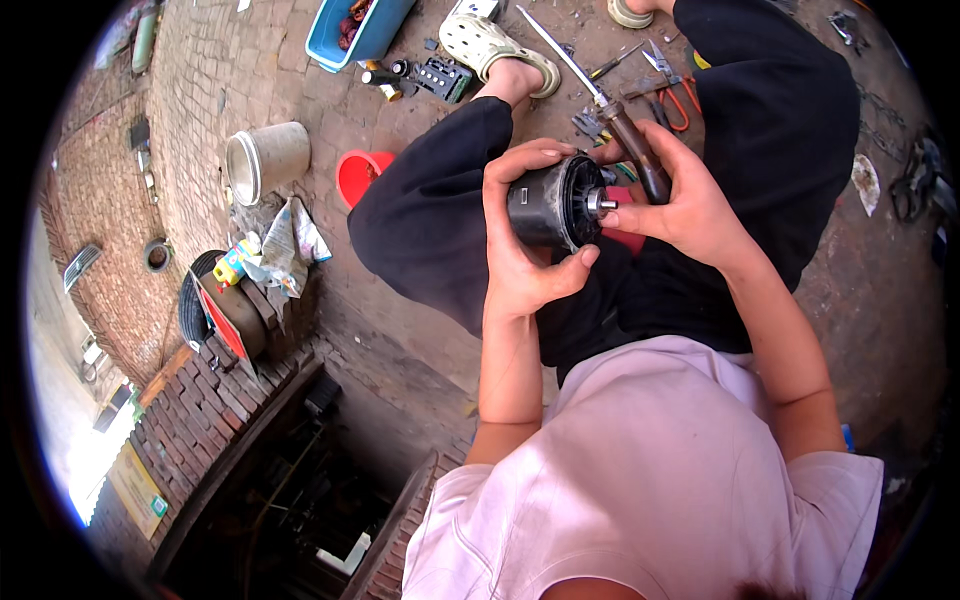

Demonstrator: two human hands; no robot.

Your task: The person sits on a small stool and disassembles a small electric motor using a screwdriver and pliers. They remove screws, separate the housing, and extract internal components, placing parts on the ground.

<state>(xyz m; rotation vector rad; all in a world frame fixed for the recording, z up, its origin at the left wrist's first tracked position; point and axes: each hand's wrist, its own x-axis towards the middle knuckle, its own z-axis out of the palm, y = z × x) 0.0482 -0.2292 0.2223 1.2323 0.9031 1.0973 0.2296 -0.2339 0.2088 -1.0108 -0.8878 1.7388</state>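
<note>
My left hand [520, 235] grips black motor [555, 205], shaft axis pointing right; right hand [685, 200] clasps screwdriver [610, 105], fingertips touching the shaft end.

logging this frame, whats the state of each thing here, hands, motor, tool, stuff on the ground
left hand: wrapped around the black motor
black motor: held over the lap, shaft end facing the right hand
right hand: gripping the screwdriver, fingertip at the motor shaft
screwdriver: held, blade pointing away
white bucket: lying on its side
blue bin: open, holding items
orange-handled pliers: lying on the ground
</note>
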